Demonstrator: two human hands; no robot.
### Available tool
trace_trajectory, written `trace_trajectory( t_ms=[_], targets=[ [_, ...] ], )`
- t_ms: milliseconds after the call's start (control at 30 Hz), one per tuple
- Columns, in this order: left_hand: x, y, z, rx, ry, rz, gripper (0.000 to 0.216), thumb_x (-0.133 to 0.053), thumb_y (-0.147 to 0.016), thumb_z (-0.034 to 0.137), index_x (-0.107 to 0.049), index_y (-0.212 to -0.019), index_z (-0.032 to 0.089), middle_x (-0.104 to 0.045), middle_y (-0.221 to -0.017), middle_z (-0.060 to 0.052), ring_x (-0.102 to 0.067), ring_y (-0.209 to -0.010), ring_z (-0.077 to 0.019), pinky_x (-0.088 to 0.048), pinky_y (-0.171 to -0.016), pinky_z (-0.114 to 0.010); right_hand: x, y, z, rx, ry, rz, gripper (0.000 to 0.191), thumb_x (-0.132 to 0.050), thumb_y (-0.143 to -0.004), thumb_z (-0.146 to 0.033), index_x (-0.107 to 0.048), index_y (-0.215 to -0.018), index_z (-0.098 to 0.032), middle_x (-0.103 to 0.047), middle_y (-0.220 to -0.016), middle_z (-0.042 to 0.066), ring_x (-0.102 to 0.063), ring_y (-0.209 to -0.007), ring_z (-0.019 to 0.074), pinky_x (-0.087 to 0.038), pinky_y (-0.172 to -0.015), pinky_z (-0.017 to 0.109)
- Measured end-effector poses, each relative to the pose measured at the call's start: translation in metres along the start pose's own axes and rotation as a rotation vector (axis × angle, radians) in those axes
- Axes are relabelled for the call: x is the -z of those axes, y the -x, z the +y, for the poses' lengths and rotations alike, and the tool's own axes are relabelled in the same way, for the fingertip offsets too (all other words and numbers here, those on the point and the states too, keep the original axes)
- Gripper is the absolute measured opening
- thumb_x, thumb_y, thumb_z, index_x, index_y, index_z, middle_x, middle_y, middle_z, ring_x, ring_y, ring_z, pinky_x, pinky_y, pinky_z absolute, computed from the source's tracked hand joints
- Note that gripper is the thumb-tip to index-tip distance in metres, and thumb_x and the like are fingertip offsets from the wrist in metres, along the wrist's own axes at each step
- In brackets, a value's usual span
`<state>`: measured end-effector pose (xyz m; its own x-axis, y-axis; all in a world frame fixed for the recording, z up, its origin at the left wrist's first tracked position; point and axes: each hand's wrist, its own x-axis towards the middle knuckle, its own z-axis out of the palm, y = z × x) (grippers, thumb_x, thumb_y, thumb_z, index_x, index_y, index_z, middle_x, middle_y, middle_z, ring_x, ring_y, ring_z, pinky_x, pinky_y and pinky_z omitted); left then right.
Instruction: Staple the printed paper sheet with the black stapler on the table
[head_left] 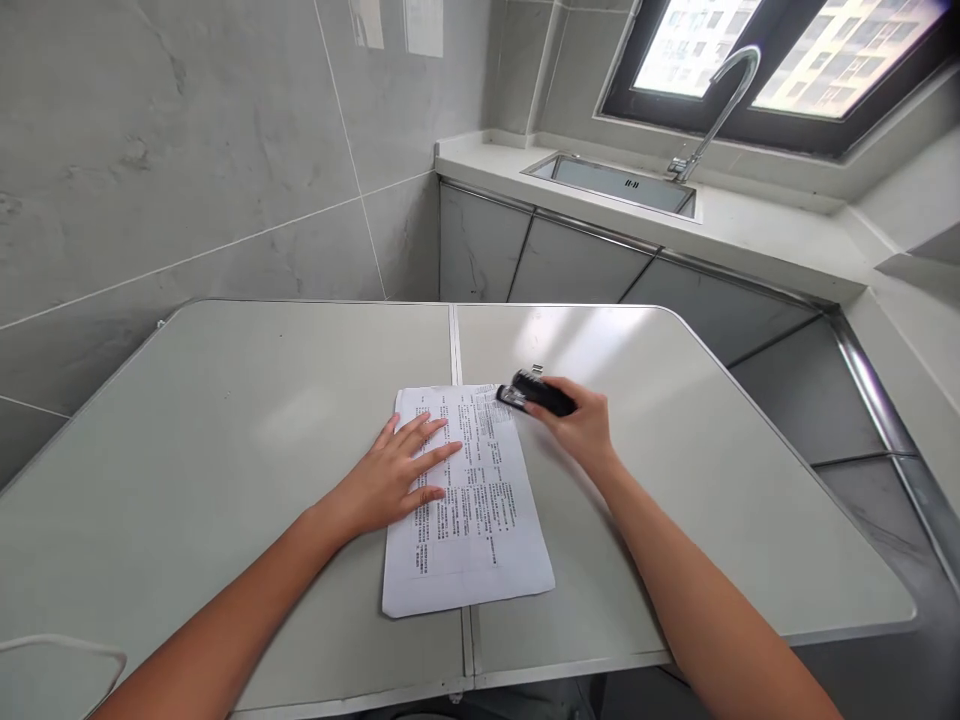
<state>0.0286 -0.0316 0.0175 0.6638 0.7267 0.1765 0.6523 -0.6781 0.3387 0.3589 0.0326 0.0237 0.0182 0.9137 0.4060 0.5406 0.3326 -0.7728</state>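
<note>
Matt paper sheets (469, 500), glossy black stapler (538, 393), smooth table (225, 420)

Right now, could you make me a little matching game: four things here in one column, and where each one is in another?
1 stapler
2 left hand
3 faucet
4 printed sheets

a lying on the folding table
b gripped in the right hand, at the paper's far corner
c pressed flat on the paper
d over the sink, below the window

Pairs: 1-b, 2-c, 3-d, 4-a

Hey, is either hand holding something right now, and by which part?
The right hand grips the black stapler by its rear half. The left hand holds nothing; it lies flat on the printed paper.
</note>
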Motion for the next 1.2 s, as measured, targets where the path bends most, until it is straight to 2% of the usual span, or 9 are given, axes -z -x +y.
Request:
trace_trajectory(
  t_ms=[67, 167, 300, 367, 433, 533, 667, 900, 1200],
  targets=[
    [-0.005, 0.002, -0.004, 0.013, -0.053, -0.053, 0.06, -0.056, -0.103, 0.052, -0.042, -0.16, 0.037, -0.035, -0.169, -0.01, -0.027, -0.157, -0.039, -0.021, -0.124, -0.069, 0.013, -0.012, 0.021, -0.067, 0.035, 0.004, 0.038, -0.084, -0.076, -0.046, -0.078, -0.106, -0.022, -0.079, -0.094, 0.004, -0.073, -0.085, 0.026, -0.059, -0.084, 0.042],
    [-0.01, 0.004, -0.01, 0.056, -0.064, -0.045, 0.061, -0.053, -0.105, 0.053, -0.04, -0.162, 0.036, -0.033, -0.17, -0.009, -0.025, -0.158, -0.0383, -0.02, -0.125, -0.069, 0.028, -0.021, 0.039, -0.089, 0.031, -0.183, 0.043, -0.087, -0.073, -0.047, -0.079, -0.106, -0.02, -0.079, -0.095, 0.006, -0.073, -0.087, 0.0279, -0.058, -0.084, 0.043],
    [-0.011, 0.007, -0.017, 0.075, -0.05, 0.013, 0.059, -0.053, -0.104, 0.054, -0.044, -0.159, 0.035, -0.035, -0.169, -0.009, -0.026, -0.158, -0.0366, -0.018, -0.127, -0.066, 0.035, -0.018, 0.035, 0.022, -0.062, -0.495, 0.041, -0.086, -0.076, -0.047, -0.078, -0.106, -0.02, -0.079, -0.1, 0.007, -0.073, -0.089, 0.0258, -0.058, -0.084, 0.041],
    [-0.01, 0.008, -0.019, 0.076, -0.035, 0.014, 0.059, -0.053, -0.104, 0.056, -0.045, -0.159, 0.035, -0.036, -0.169, -0.009, -0.026, -0.158, -0.0367, -0.018, -0.127, -0.066, 0.031, -0.014, 0.027, 0.095, -0.075, -0.592, 0.037, -0.085, -0.079, -0.046, -0.078, -0.106, -0.021, -0.078, -0.098, 0.005, -0.072, -0.085, 0.0228, -0.057, -0.082, 0.038],
    [-0.009, 0.009, -0.019, 0.071, -0.025, -0.002, 0.06, -0.053, -0.104, 0.056, -0.044, -0.159, 0.036, -0.036, -0.169, -0.009, -0.025, -0.159, -0.0369, -0.017, -0.127, -0.066, 0.023, -0.009, 0.019, 0.132, -0.054, -0.595, 0.035, -0.083, -0.083, -0.044, -0.076, -0.109, -0.023, -0.077, -0.098, 0.004, -0.07, -0.084, 0.0208, -0.057, -0.081, 0.037],
    [-0.008, 0.009, -0.017, 0.064, -0.022, -0.023, 0.06, -0.053, -0.103, 0.057, -0.045, -0.159, 0.035, -0.035, -0.169, -0.01, -0.025, -0.159, -0.0373, -0.016, -0.126, -0.067, 0.012, -0.003, 0.013, 0.161, -0.001, -0.518, 0.039, -0.08, -0.087, -0.044, -0.073, -0.122, -0.026, -0.076, -0.103, 0.004, -0.07, -0.087, 0.0209, -0.056, -0.082, 0.038],
    [-0.008, 0.01, -0.014, 0.065, 0.007, -0.008, 0.06, -0.056, -0.102, 0.057, -0.048, -0.157, 0.036, -0.037, -0.168, -0.01, -0.029, -0.157, -0.0383, -0.016, -0.126, -0.067, 0.004, 0.0, 0.009, 0.279, 0.054, -0.494, 0.04, -0.067, -0.098, -0.043, -0.067, -0.136, -0.03, -0.075, -0.1, 0.004, -0.068, -0.089, 0.0215, -0.054, -0.088, 0.042],
    [-0.008, 0.01, -0.012, 0.042, 0.042, 0.017, 0.061, -0.062, -0.099, 0.056, -0.05, -0.155, 0.038, -0.041, -0.166, -0.008, -0.033, -0.155, -0.0394, -0.012, -0.126, -0.07, 0.001, 0.003, 0.002, 0.294, 0.16, -0.505, 0.035, -0.057, -0.104, -0.038, -0.065, -0.138, -0.034, -0.074, -0.106, 0.004, -0.067, -0.098, 0.0241, -0.045, -0.1, 0.048],
    [-0.008, 0.009, -0.012, 0.04, 0.074, 0.047, 0.06, -0.066, -0.097, 0.055, -0.053, -0.153, 0.039, -0.043, -0.164, -0.008, -0.036, -0.153, -0.0395, -0.013, -0.126, -0.071, -0.003, 0.007, -0.01, 0.291, 0.224, -0.541, 0.035, -0.053, -0.105, -0.033, -0.065, -0.138, -0.034, -0.073, -0.107, 0.004, -0.065, -0.097, 0.0246, -0.044, -0.092, 0.045]
  ],
)
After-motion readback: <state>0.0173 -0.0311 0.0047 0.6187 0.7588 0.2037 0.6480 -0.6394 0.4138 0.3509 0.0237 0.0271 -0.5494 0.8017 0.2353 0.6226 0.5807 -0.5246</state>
